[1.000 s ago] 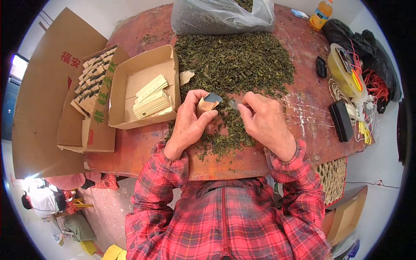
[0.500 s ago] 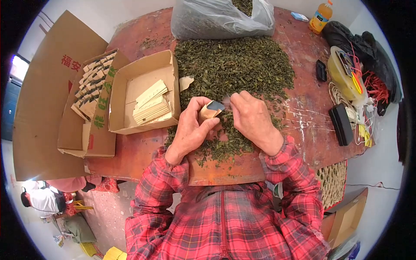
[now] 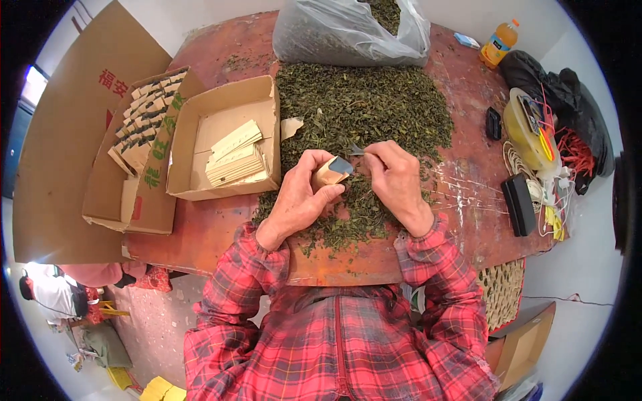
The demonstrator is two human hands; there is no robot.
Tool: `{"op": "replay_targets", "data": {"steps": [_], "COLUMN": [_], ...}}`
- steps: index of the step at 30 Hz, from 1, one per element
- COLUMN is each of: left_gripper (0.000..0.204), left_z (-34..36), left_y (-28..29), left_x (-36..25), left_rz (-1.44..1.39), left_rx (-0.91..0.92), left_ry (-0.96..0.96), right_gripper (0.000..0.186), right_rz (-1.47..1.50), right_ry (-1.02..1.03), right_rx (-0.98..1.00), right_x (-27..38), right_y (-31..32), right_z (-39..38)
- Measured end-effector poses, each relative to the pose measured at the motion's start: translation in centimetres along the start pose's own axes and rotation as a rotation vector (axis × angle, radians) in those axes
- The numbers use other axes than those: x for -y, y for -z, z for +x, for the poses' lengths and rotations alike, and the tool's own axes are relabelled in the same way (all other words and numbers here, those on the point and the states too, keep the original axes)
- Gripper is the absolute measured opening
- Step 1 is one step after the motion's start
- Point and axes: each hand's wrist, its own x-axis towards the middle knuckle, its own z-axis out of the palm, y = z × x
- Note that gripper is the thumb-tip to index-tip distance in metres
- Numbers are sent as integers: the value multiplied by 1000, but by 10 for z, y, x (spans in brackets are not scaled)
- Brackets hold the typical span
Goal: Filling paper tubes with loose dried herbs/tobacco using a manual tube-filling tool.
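The left hand (image 3: pixel 294 198) is clasping a paper packet (image 3: pixel 329 173), perhaps risking crumpling by oversqueezing, the right hand (image 3: pixel 399 184) pinching a grey tool (image 3: pixel 356 150).

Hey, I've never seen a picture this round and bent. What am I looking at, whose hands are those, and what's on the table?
There's no machine here, just a person's bare hands. The camera is worn on their head, looking down through a wide fisheye lens, which bends straight edges.

The left hand holds a small tan packet with a dark lining, its end open. The right hand pinches a small greyish thing, too small to make out.

Loose dark green leaves cover part of the reddish table, with a see-through plastic bag of leaves behind. On the left, a shallow cardboard box holds flat tan pieces; beside it, a longer box holds tan pieces with dark ends.
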Motion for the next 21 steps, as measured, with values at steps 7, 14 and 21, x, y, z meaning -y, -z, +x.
{"op": "replay_targets", "data": {"steps": [7, 14, 21], "left_gripper": [41, 40, 41], "left_z": [1, 3, 2], "left_y": [1, 4, 3], "left_x": [-10, -4, -12], "left_rz": [103, 39, -85], "left_rx": [-17, -17, 23], "left_ry": [-53, -24, 70], "right_gripper": [8, 9, 11], "right_rz": [1, 35, 5], "right_ry": [10, -8, 71], "right_rx": [-24, 25, 108], "right_x": [13, 40, 54], "right_y": [30, 63, 75], "right_z": [7, 16, 22]}}
